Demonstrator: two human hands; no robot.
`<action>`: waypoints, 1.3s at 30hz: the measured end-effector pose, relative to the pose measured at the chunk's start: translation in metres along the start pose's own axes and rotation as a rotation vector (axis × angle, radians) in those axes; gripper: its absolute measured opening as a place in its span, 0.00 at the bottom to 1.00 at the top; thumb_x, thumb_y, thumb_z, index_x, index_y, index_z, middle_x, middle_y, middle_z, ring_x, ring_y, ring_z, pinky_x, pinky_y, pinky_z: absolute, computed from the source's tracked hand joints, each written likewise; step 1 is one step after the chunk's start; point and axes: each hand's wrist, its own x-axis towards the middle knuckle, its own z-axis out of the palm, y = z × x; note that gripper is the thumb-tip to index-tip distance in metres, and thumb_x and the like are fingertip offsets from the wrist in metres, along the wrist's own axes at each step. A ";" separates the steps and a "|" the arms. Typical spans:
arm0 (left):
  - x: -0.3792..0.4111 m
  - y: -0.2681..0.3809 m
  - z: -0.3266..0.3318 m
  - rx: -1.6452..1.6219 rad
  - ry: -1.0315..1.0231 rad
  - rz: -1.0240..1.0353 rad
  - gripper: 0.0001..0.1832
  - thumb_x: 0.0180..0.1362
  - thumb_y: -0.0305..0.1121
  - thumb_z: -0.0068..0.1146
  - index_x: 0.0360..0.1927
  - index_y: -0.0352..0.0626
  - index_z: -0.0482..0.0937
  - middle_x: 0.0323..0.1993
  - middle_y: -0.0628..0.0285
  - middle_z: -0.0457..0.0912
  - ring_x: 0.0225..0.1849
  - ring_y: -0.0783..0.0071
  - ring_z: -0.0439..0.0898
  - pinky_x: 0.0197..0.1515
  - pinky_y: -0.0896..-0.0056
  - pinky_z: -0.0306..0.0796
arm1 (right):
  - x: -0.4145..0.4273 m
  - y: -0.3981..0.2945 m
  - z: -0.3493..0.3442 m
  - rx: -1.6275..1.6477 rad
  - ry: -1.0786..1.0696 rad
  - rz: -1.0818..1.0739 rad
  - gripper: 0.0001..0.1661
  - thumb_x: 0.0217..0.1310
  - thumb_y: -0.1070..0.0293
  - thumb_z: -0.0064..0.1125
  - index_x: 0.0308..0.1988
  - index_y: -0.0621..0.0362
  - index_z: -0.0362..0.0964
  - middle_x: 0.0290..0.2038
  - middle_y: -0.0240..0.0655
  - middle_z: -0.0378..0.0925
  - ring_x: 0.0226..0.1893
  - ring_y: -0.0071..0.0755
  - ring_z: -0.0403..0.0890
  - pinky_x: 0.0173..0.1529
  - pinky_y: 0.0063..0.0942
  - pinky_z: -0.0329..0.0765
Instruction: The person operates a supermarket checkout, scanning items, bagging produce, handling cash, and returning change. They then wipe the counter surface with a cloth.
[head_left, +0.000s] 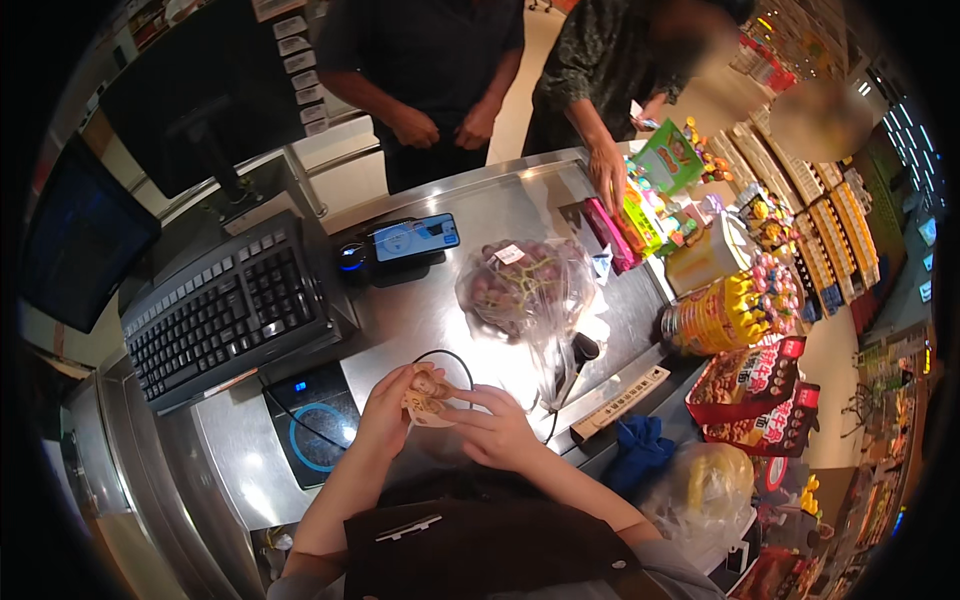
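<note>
Banknotes (426, 391), folded or bunched together, are held over the near side of a steel checkout counter (409, 319). My left hand (388, 409) grips them from the left, its fingers behind and beside them. The fingers of my right hand (487, 424) are at their right edge and touch them. Beyond my hands lies a clear plastic bag of red grapes (525, 289) with a white label on top. A smartphone (416, 238) rests on a black stand to the left of the grapes. A dark square pad with a blue ring (313, 431) is left of my left hand.
A black keyboard (225, 315) and monitors (199, 97) stand on the left. Across the counter are two people; one person's hand (607, 176) touches colourful packets (637, 217). Bottles (709, 311), red noodle packs (750, 397) and a blue cloth (637, 450) are on the right. A thin black cable loops near my hands.
</note>
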 end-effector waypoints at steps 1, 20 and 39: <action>0.000 -0.003 0.001 0.018 -0.014 0.016 0.15 0.67 0.31 0.39 0.50 0.34 0.71 0.45 0.49 0.79 0.46 0.62 0.80 0.50 0.64 0.74 | -0.004 0.000 0.000 0.023 -0.006 0.011 0.15 0.41 0.70 0.62 0.36 0.55 0.77 0.49 0.26 0.75 0.57 0.37 0.70 0.60 0.42 0.67; 0.024 -0.016 0.013 -0.027 0.281 0.317 0.11 0.62 0.19 0.45 0.35 0.49 0.59 0.48 0.48 0.75 0.42 0.62 0.80 0.42 0.67 0.78 | -0.098 0.257 -0.058 -0.394 0.831 1.095 0.18 0.50 0.80 0.45 0.36 0.56 0.80 0.58 0.43 0.67 0.56 0.48 0.68 0.58 0.35 0.66; 0.021 -0.011 0.015 0.268 0.274 0.272 0.26 0.57 0.15 0.45 0.61 0.41 0.67 0.55 0.59 0.69 0.52 0.69 0.76 0.50 0.75 0.72 | -0.053 0.158 -0.074 1.396 1.219 0.791 0.23 0.68 0.54 0.46 0.46 0.64 0.72 0.42 0.40 0.77 0.41 0.34 0.78 0.48 0.34 0.76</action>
